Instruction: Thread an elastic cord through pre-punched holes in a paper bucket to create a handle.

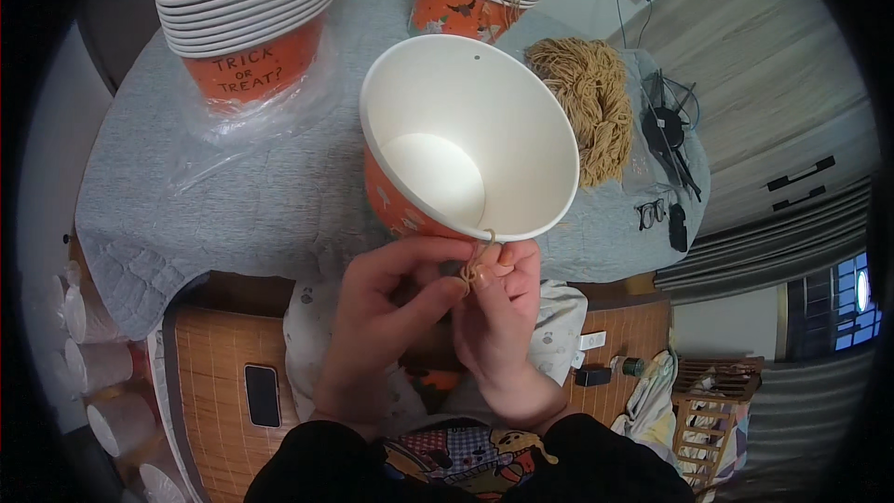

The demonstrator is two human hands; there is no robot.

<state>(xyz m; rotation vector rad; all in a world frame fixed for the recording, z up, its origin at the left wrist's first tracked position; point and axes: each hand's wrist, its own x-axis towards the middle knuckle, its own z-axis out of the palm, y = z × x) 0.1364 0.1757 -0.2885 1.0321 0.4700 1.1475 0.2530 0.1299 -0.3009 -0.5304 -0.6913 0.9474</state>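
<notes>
An orange paper bucket (pixel 521 121) with a white inside stands tilted toward me at the table's near edge. A small hole shows in its far wall. Tan cord (pixel 491 238) passes over the near rim and forms a small loop or knot just below it. My left hand (pixel 396 293) pinches the cord between thumb and fingers from the left. From the right, my right hand (pixel 498 303) grips the cord too, thumb and fingers closed close under the rim. The fingers hide part of the knot.
On the grey-clothed table (pixel 270 214) stand a tall stack of buckets (pixel 251 37) in clear plastic and a shorter stack (pixel 466 0). Right of my bucket lie a bundle of tan cords (pixel 587 102), glasses (pixel 651 214) and a black device (pixel 663 129). A phone (pixel 262 396) rests on the bench (pixel 214 345).
</notes>
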